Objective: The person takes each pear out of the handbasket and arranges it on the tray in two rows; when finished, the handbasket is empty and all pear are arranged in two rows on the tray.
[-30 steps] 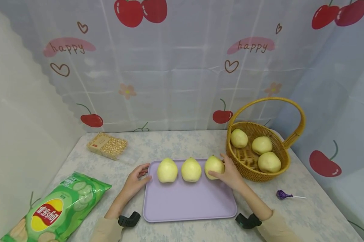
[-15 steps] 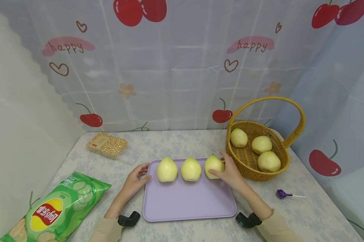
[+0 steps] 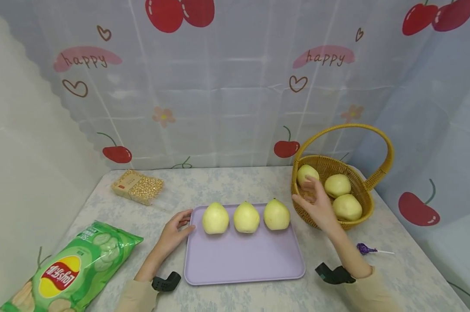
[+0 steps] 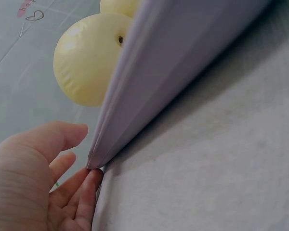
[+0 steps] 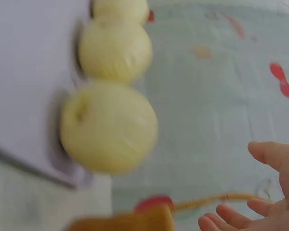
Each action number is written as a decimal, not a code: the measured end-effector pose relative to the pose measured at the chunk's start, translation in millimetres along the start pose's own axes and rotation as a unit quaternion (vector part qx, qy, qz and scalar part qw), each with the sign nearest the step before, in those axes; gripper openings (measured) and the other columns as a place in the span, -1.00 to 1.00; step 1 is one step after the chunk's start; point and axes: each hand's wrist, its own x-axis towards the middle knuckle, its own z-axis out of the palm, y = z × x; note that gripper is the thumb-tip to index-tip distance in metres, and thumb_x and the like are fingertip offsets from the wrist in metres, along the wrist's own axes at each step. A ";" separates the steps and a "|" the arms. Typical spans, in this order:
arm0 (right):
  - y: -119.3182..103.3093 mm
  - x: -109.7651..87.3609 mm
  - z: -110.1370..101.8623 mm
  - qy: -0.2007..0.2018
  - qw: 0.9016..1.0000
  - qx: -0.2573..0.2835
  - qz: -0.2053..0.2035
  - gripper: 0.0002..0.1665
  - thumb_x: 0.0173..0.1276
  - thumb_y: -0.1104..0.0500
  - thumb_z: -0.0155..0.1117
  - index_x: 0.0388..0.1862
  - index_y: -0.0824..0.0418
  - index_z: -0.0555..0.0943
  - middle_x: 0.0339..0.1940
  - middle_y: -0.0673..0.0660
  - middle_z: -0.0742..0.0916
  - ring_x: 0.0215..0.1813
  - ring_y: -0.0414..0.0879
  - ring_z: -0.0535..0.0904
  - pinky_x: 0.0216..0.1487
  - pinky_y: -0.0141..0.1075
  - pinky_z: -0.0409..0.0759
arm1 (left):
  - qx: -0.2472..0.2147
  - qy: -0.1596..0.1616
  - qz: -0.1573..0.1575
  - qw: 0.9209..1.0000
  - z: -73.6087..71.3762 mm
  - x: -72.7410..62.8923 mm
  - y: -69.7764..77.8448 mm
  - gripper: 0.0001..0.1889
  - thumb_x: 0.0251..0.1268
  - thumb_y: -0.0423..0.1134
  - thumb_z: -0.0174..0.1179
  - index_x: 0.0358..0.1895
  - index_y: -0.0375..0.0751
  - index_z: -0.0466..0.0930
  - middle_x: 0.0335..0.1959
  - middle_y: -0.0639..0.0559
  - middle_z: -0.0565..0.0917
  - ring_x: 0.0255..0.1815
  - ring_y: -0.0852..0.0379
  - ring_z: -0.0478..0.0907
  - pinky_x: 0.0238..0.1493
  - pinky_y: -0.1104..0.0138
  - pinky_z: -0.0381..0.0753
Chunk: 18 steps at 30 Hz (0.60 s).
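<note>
Three pale yellow pears stand in a row along the far side of a lilac tray [image 3: 244, 260]: a left pear [image 3: 215, 218], a middle pear [image 3: 246, 217] and a right pear [image 3: 276, 215]. My left hand [image 3: 174, 234] rests at the tray's left edge; in the left wrist view its fingertips [image 4: 94, 175] touch the tray's corner and the thumb stands apart from it. My right hand [image 3: 318, 208], with nothing in it, is over the near left rim of a wicker basket [image 3: 369, 208]. Inside are more pears, one [image 3: 307, 172] partly behind my fingers.
The basket's tall handle [image 3: 344, 126] arches over it. A purple lollipop [image 3: 367, 249] lies in front of the basket. A green chip bag [image 3: 79, 271] lies at the left, with a clear packet of yellow kernels [image 3: 138, 187] behind it.
My right hand has let go of the right pear on the tray and moved right, over the basket. The left hand has stayed at the tray's edge.
</note>
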 end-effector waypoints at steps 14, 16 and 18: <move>24.3 10.9 -86.1 0.109 0.988 -0.036 0.104 -0.06 0.36 -0.11 0.17 0.53 0.16 -0.05 0.34 0.37 0.35 0.31 0.24 0.28 0.26 0.12 0.34 | -0.010 0.000 0.003 1.000 0.6 -0.4 1.2 -0.45 0.24 -0.29 0.25 0.31 -0.26 0.38 0.28 -0.19 0.47 0.21 -0.08 0.46 0.30 0.08 0.43; 28.5 11.1 -91.1 0.105 0.987 -0.045 0.112 -0.04 0.36 -0.10 0.17 0.54 0.18 -0.07 0.33 0.38 0.36 0.29 0.23 0.29 0.23 0.11 0.36 | -0.008 0.000 0.002 1.000 0.6 0.1 1.1 -0.45 0.24 -0.29 0.25 0.30 -0.25 0.39 0.28 -0.18 0.47 0.20 -0.06 0.46 0.29 0.13 0.44; 32.8 11.2 -95.6 0.103 0.986 -0.052 0.119 -0.02 0.36 -0.10 0.18 0.54 0.21 -0.09 0.27 0.29 0.42 0.27 0.20 0.30 0.20 0.07 0.38 | -0.003 -0.001 0.004 1.000 0.8 0.6 0.7 -0.46 0.25 -0.28 0.25 0.30 -0.23 0.39 0.26 -0.16 0.48 0.19 -0.05 0.47 0.27 0.18 0.46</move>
